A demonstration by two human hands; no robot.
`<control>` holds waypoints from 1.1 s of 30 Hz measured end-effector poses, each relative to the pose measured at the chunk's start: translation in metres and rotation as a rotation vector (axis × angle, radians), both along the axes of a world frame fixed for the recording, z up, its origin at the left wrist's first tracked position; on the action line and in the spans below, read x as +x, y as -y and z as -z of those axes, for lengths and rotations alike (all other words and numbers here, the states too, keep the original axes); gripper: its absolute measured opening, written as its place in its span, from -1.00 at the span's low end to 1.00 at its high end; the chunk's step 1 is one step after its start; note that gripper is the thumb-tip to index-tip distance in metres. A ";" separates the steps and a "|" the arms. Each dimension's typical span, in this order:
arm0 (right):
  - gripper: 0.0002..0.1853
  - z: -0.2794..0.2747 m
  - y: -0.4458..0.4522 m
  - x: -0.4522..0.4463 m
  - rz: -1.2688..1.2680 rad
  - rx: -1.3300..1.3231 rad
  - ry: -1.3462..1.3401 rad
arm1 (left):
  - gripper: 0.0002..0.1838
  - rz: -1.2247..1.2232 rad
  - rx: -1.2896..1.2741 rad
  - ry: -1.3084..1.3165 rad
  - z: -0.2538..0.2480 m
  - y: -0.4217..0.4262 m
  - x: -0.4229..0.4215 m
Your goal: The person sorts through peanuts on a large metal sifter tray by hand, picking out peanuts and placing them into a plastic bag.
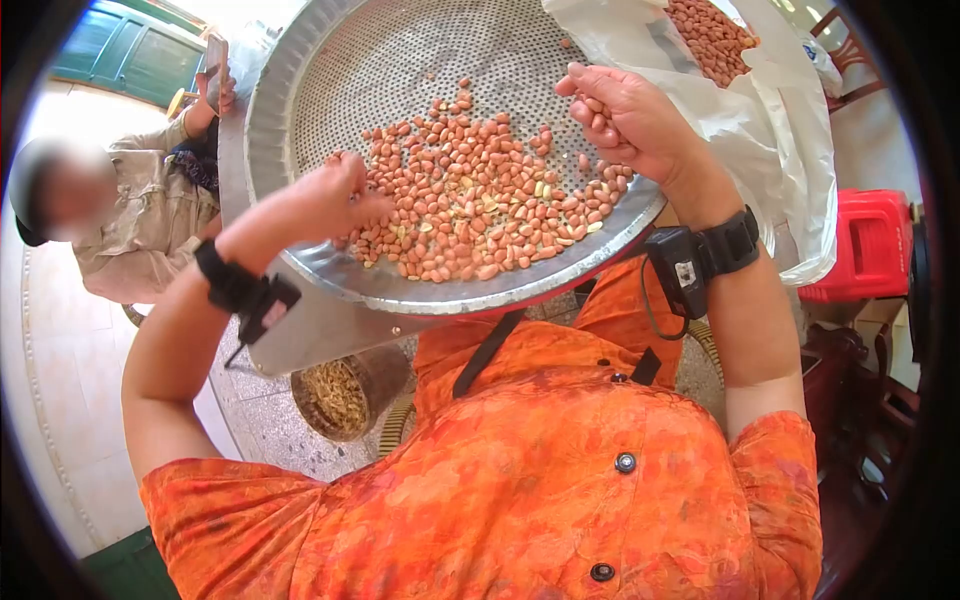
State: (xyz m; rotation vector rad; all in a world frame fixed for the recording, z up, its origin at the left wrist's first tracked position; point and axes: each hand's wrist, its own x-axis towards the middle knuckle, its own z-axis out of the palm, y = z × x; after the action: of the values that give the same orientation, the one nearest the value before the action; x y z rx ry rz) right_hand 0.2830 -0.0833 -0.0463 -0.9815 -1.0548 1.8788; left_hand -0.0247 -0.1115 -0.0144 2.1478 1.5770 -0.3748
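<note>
Many reddish-skinned peanuts [470, 200], a few of them pale and skinless, lie heaped toward the near side of a round metal tray with a perforated bottom [350, 60]. My left hand [325, 198] is at the heap's left edge, its thumb apart from the bent fingers and touching the peanuts; the fingertips are partly hidden. Above the tray's right side, my right hand [625, 120] is turned palm up. Several peanuts [598, 115] rest in its curled fingers, with the thumb and forefinger tip close together.
A white plastic bag [790, 150] with more peanuts [710, 40] lies right of the tray. Below the table edge stands a container of pale brown scraps [340, 398]. A red plastic stool [862, 245] is at right. Another person [150, 200] sits at left, holding a phone [215, 62].
</note>
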 end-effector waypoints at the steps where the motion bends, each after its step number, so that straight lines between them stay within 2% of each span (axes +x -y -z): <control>1: -0.79 0.001 -0.001 0.000 -0.001 -0.002 -0.001 | -0.60 0.018 -0.041 0.031 -0.001 0.014 0.002; 2: -0.78 0.001 -0.003 0.000 0.016 -0.008 0.005 | -0.60 0.015 -0.043 0.030 -0.001 0.025 0.007; 4: -0.77 0.002 -0.004 -0.002 0.026 -0.009 0.015 | -0.69 0.238 -0.035 0.251 0.001 0.042 0.023; 5: -0.76 0.001 -0.003 -0.003 0.048 0.021 0.066 | -0.69 0.234 -0.033 0.254 0.004 0.043 0.032; 7: -0.75 0.000 -0.004 -0.003 0.074 0.057 0.121 | -0.80 0.388 -0.172 0.316 0.010 0.040 0.052; 11: -0.72 0.002 -0.004 0.003 0.104 -0.050 -0.023 | -0.89 0.495 -0.307 0.337 0.016 0.024 0.081; 13: -0.70 0.001 -0.005 0.006 0.155 -0.112 -0.063 | -0.92 0.587 -0.430 0.143 0.010 0.013 0.096; 14: -0.69 0.002 -0.006 0.005 0.174 -0.146 -0.150 | -0.90 0.489 -0.473 0.171 0.000 0.006 0.104; 15: -0.68 0.004 -0.007 0.005 0.190 -0.180 -0.238 | -0.90 0.572 -0.311 0.225 0.002 -0.006 0.102; 17: -0.68 0.007 -0.009 0.007 0.188 -0.190 -0.230 | -0.91 0.537 -0.151 0.140 -0.015 -0.027 0.115; 18: -0.68 0.008 -0.011 0.007 0.175 -0.205 -0.233 | -0.91 0.542 -0.143 0.147 -0.020 -0.035 0.121; 20: -0.71 0.011 -0.013 0.009 0.136 -0.206 -0.208 | -0.93 0.518 0.111 0.232 -0.028 -0.047 0.132; 21: -0.71 0.015 -0.013 0.008 0.147 -0.193 -0.196 | -0.93 0.531 0.124 0.243 -0.028 -0.047 0.139; 23: -0.67 0.016 -0.013 0.004 0.100 -0.135 -0.208 | -0.93 0.471 0.192 0.562 -0.025 -0.047 0.157; 24: -0.67 0.010 -0.009 0.004 0.123 -0.118 -0.185 | -0.90 0.603 0.345 0.659 -0.009 -0.054 0.162; 26: -0.75 -0.009 0.001 -0.002 0.190 -0.267 -0.257 | -0.87 0.585 0.393 0.716 -0.010 -0.050 0.168; 27: -0.75 -0.008 -0.003 -0.001 0.206 -0.255 -0.241 | -0.85 0.540 0.427 0.745 -0.009 -0.047 0.168; 29: -0.73 0.004 -0.011 0.000 0.115 -0.235 0.043 | -0.83 0.538 0.480 0.767 -0.014 -0.045 0.156; 31: -0.76 0.013 -0.005 -0.008 0.068 0.160 0.500 | -0.80 0.471 0.383 0.640 -0.032 -0.038 0.136; 33: -0.76 0.021 0.000 -0.019 0.029 0.701 0.939 | -0.78 0.412 0.345 0.646 -0.039 -0.035 0.118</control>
State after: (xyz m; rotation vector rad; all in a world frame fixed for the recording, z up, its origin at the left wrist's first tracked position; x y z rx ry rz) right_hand 0.2637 -0.0837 -0.0676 -1.4187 -2.0193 0.8104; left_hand 0.0931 -0.0763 0.0246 2.4937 0.8786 0.4713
